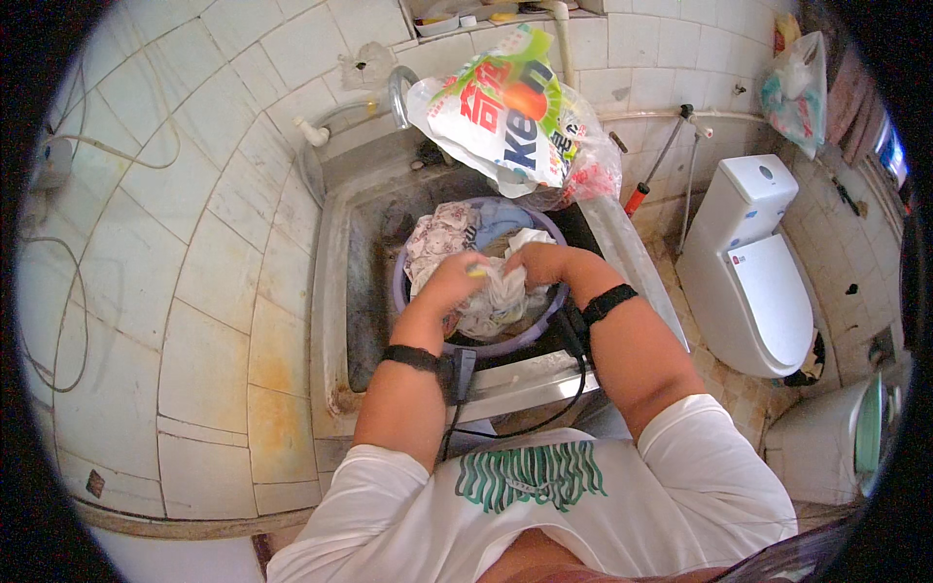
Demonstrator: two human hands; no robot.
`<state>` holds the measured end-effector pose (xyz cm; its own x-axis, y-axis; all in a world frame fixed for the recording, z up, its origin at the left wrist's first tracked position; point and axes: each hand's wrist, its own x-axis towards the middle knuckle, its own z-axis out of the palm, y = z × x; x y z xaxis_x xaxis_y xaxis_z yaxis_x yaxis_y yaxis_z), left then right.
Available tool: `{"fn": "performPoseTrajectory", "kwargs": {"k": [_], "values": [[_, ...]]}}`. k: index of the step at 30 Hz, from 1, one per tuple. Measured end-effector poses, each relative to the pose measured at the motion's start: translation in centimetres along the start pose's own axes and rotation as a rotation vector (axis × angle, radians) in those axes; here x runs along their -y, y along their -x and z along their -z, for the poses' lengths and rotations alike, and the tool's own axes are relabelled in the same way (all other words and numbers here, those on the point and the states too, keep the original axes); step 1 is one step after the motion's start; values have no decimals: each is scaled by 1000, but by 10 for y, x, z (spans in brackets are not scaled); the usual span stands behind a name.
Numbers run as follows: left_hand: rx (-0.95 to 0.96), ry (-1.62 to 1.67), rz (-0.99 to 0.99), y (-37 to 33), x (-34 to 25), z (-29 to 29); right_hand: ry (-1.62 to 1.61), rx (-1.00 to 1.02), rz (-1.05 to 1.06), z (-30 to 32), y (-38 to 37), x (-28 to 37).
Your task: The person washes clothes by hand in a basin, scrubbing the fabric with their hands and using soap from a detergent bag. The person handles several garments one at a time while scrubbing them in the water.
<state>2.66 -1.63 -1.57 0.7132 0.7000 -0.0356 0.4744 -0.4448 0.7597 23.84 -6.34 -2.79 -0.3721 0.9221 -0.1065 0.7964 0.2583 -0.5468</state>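
Note:
A purple basin (398,284) stands inside a stone sink (330,291), filled with wet laundry. Over its middle, my left hand (455,282) is closed and slightly blurred, with a small yellow thing (476,271) showing at its fingers; its kind I cannot make out. Just to the right, my right hand (542,264) grips a white cloth (507,291) that lies bunched between both hands. A pinkish-white patterned garment (437,238) rests at the basin's left, and a light blue cloth (501,219) lies at the back. Dark straps with small boxes circle both forearms.
A large printed plastic bag (496,117) lies over the sink's back edge beside a curved metal faucet (397,97). To the right stand a white toilet (768,282) and a bin with a green rim (865,428). A black cable (525,426) hangs between my forearms.

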Motion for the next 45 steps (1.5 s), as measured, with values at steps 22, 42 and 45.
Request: {"fn": "performPoseTrajectory", "kwargs": {"k": [22, 42, 45], "values": [[362, -419, 140, -3, 2, -28, -52, 472, -146, -15, -3, -2], [-145, 1624, 245, -2, -52, -16, -1169, -569, 0, 13, -5, 19], [-345, 1554, 345, -10, -41, -25, -903, -385, 45, 2, -5, 36]]}}
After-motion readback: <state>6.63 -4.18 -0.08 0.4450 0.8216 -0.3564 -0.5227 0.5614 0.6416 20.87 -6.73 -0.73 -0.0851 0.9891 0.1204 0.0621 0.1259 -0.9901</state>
